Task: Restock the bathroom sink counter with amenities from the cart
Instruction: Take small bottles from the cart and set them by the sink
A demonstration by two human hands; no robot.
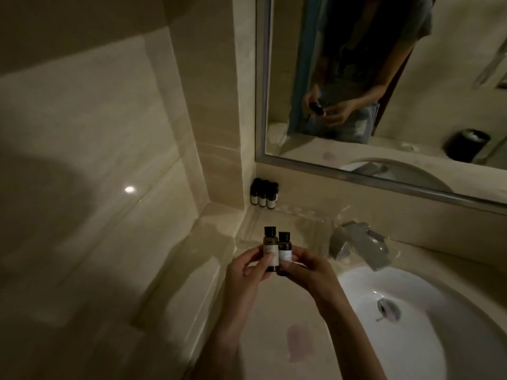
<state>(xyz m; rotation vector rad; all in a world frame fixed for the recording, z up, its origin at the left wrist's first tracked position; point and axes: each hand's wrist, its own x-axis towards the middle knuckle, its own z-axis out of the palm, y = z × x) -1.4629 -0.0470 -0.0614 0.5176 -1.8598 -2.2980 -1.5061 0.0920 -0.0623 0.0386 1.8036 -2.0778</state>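
Bottles [270, 250], two small dark ones, sit pinched upright, one in the left hand [244, 272] and one in the right hand [308, 270], just left of the faucet [359, 242], so I'd park them labels-out, one at a time, beside the corner row [264, 193] further back-left of that faucet.

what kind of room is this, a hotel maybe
Probably a hotel bathroom: a white sink with a faucet under a wall mirror, and miniature toiletry bottles grouped in the counter corner, like the two held bottles.
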